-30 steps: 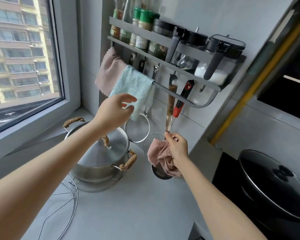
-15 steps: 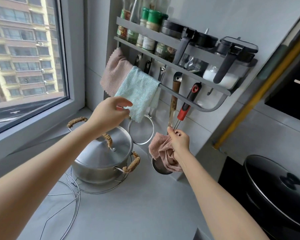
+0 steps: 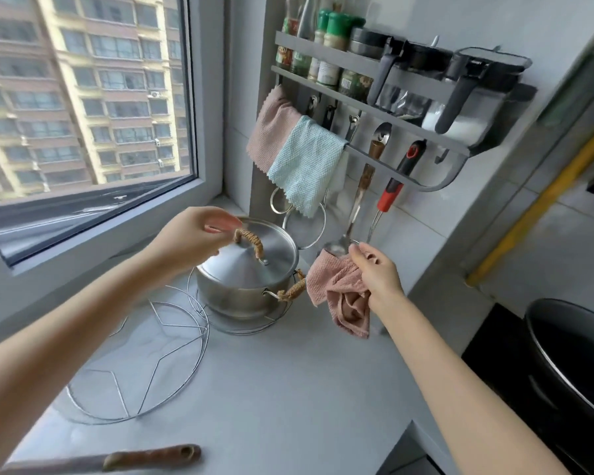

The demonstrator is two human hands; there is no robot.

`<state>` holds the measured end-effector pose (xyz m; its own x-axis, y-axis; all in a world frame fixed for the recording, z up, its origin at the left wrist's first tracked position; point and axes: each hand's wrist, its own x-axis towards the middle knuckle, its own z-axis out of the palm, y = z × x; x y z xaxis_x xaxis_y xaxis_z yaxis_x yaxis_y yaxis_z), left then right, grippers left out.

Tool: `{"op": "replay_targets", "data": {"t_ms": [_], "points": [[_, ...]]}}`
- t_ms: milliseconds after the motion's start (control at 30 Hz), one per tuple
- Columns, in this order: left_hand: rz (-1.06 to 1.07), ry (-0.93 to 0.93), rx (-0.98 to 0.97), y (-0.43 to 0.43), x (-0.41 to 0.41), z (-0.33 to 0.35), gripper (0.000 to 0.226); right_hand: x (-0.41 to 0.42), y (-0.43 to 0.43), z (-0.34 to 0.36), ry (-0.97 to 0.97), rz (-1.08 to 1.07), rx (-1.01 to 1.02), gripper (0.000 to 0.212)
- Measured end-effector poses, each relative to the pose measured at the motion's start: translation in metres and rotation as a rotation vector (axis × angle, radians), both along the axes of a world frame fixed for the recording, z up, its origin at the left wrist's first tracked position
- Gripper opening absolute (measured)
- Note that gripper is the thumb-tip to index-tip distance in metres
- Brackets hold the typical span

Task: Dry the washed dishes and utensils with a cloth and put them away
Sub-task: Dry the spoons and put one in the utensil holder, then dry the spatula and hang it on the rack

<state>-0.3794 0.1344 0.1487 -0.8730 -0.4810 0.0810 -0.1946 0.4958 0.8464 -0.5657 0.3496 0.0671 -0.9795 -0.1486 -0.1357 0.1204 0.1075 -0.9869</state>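
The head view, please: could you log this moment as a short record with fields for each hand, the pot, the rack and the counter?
left hand: above the pot lid, fingers curled at its rope-wrapped handle; contact unclear
right hand: holding pink cloth beside hanging ladle
pot: steel, lid on, standing on a wire trivet
rack: two cloths draped, utensils hung, jars above
counter: second wire rack, wooden-handled utensil near edge

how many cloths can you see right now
3. A pink cloth and a teal cloth hang side by side on the rack's rail. Another pink cloth is bunched in the right hand. More could be hidden out of view.
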Motion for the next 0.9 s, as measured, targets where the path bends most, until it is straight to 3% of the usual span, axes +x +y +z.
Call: {"op": "replay_targets", "data": {"t_ms": [67, 200, 400, 500, 567, 633, 800, 900], "points": [[0.025, -0.037, 0.005, 0.004, 0.033, -0.005, 0.021, 0.023, 0.003, 0.008, -0.034, 0.129, -0.037, 0.036], [0.144, -0.105, 0.023, 0.008, 0.105, -0.021, 0.018, 0.076, -0.007, 0.023, -0.289, 0.393, -0.168, 0.027], [0.518, -0.248, -0.066, 0.001, 0.222, -0.053, 0.018, 0.149, -0.04, 0.02, -0.683, 0.878, -0.194, 0.02], [0.72, -0.345, -0.089, 0.002, 0.282, -0.064, 0.021, 0.183, -0.059, 0.01, -0.714, 1.093, -0.141, 0.045], [0.839, -0.421, -0.056, 0.005, 0.317, -0.073, 0.021, 0.206, -0.07, 0.004, -0.757, 1.134, -0.152, 0.038], [0.952, -0.384, 0.067, 0.012, 0.337, -0.082, 0.018, 0.23, -0.079, 0.001, -0.76, 1.111, -0.156, 0.017], [1.058, -0.088, 0.831, 0.027, 0.295, -0.131, 0.015, 0.271, -0.107, -0.012, -0.709, 0.938, -0.202, 0.017], [1.102, -0.001, 0.99, 0.015, 0.256, -0.171, 0.014, 0.272, -0.119, -0.014, -0.628, 0.825, -0.213, 0.014]]}}
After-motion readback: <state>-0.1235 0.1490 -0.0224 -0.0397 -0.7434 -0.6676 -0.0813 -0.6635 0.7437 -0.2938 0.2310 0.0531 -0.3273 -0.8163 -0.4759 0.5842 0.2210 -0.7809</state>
